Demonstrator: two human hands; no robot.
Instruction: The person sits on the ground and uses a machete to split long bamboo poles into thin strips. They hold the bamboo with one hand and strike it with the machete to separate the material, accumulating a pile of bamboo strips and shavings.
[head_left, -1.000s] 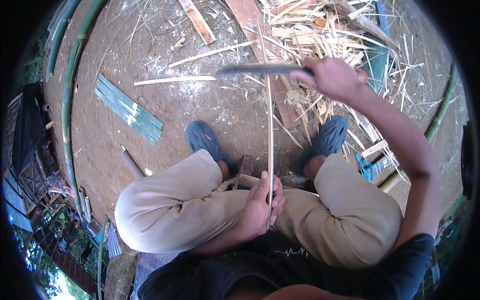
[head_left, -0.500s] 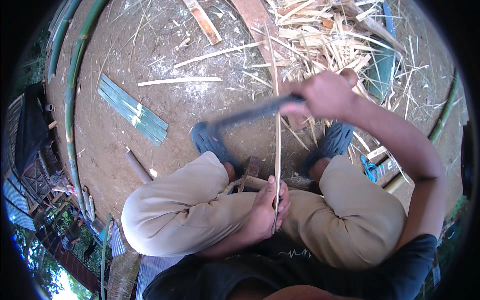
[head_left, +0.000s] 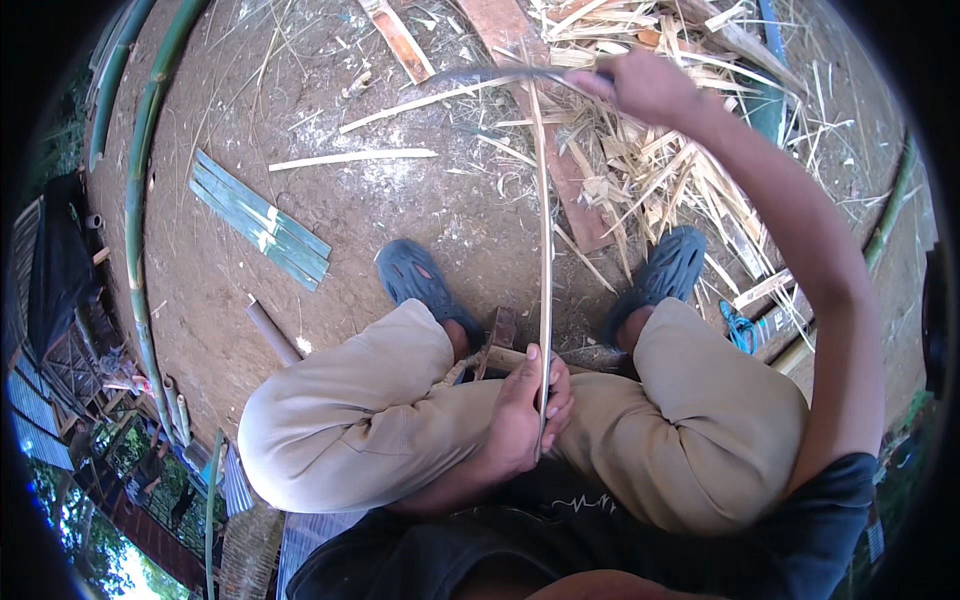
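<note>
The long, thin, pale bamboo strip (head_left: pixel 544 230), light, springy and likely sharp-edged, stands upright between the knees, pinched low by the left hand (head_left: pixel 525 415), while the right hand (head_left: pixel 645 88) clasps a dark curved blade (head_left: pixel 500 75) at its top.

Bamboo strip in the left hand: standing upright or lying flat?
Upright: the left hand grips the bamboo strip between the knees, its top meeting the knife blade.
</note>
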